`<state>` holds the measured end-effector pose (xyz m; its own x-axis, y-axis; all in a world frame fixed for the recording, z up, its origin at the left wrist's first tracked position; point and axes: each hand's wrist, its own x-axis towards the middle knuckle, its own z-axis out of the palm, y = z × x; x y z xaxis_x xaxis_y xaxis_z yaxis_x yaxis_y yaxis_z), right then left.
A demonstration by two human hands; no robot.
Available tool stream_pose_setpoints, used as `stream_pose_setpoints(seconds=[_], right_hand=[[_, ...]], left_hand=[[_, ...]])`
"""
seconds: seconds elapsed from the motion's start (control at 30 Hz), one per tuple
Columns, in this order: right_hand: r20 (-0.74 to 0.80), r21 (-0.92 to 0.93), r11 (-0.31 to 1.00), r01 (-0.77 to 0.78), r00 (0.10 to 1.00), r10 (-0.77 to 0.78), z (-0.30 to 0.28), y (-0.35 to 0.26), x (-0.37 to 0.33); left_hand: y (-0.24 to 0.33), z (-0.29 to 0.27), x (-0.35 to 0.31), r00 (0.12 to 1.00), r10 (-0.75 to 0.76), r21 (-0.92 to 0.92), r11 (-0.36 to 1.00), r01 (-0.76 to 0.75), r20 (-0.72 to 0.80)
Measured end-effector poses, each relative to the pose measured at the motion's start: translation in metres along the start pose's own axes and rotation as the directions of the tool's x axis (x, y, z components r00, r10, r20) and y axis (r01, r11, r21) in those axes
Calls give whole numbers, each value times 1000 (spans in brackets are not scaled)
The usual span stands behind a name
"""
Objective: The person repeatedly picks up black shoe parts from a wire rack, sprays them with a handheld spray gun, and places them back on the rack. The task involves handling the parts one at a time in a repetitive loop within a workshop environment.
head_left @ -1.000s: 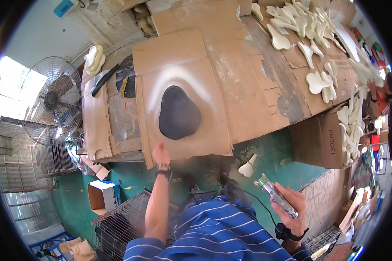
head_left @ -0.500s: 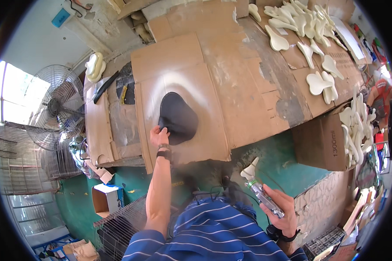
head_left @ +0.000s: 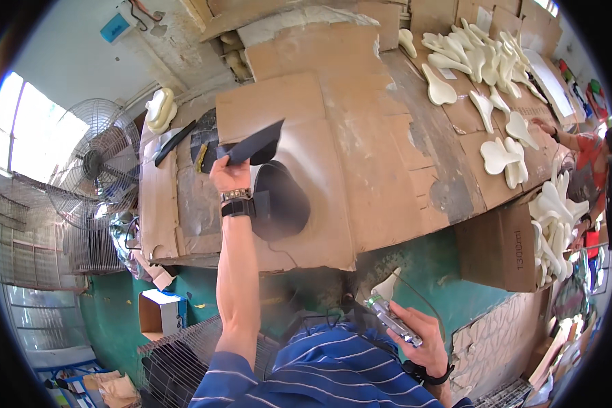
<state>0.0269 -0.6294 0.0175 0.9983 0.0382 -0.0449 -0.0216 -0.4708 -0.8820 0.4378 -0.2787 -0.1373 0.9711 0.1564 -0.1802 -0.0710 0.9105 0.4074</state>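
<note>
My left hand [head_left: 230,175] pinches the edge of a black saddle-shaped sheet [head_left: 255,144], tilted up off the cardboard. Below it lies another dark saddle-shaped sheet [head_left: 285,204], its left edge partly behind my wrist; the cardboard around it has a whitish haze. My right hand [head_left: 420,334], low on the right, is closed around a silvery spray gun [head_left: 396,322] with a green ring near its front and a thin hose. Its nozzle points away from my body, beside the table's front edge. Whether a finger presses the trigger is hidden.
Cream saddle-shaped pieces [head_left: 479,58] pile up at the far right; more fill a cardboard box [head_left: 493,248]. Another person's hand [head_left: 544,127] reaches over that side. A cream piece [head_left: 387,282] shows past the gun. A caged fan [head_left: 92,163] stands left, a wire rack [head_left: 183,364] below.
My left hand has lifted the black sheet up off the cardboard and moved away and left, uncovering another dark sheet. The right hand with the spray gun has shifted slightly left.
</note>
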Motion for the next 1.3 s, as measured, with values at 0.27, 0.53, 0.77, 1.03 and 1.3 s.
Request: stream_pose_setpoints(seconds=[0.27,0.53,0.77,1.03,1.3], right_hand=[[189,-51,995,89,979,-78,0,5,36],[442,-37,961,273,867,-229,27,-23,74],[710,21,908,419,633,-308,87,-82,68],[924,-165,956,242,377,64,183,-163,8],[997,-83,885,458,36,75,268,-167,-29]], left_hand=[[70,16,-131,950,311,-75,948,-310,-7],[125,-53,-323,861,490,-117,855,-505,-132],[169,-80,-517,512,702,-76,552,-831,-495],[187,-103,-728,-66,825,120,3,-993,-561],[190,-142,-977,-761,534,522,-558,-645,-369]])
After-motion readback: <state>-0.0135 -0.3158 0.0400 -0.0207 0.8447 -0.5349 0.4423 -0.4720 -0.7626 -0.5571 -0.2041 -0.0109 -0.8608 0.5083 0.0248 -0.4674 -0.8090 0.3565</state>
